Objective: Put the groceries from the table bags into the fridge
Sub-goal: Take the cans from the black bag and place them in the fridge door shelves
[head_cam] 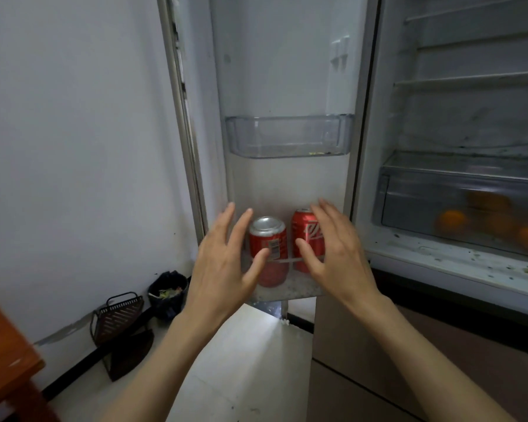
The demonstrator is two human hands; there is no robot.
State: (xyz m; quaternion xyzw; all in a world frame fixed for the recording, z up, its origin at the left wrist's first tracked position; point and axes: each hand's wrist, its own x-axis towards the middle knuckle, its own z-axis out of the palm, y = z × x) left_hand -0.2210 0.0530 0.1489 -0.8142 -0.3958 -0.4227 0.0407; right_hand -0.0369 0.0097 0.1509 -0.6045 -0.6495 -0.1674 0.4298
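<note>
Two red soda cans stand upright side by side in the lowest bin of the open fridge door [287,71]: the left can [270,242] and the right can [307,236]. My left hand [223,263] is spread open just left of and in front of the left can. My right hand [336,254] is open too and covers part of the right can. Neither hand grips a can. Several oranges [453,222] lie in the clear drawer [409,184] inside the fridge.
An empty clear door bin [290,137] hangs above the cans. Bare fridge shelves [470,79] are at the upper right. On the floor by the white wall stand a black bin [168,292] and a dark wire rack [119,315]. A brown wooden table corner [3,354] shows lower left.
</note>
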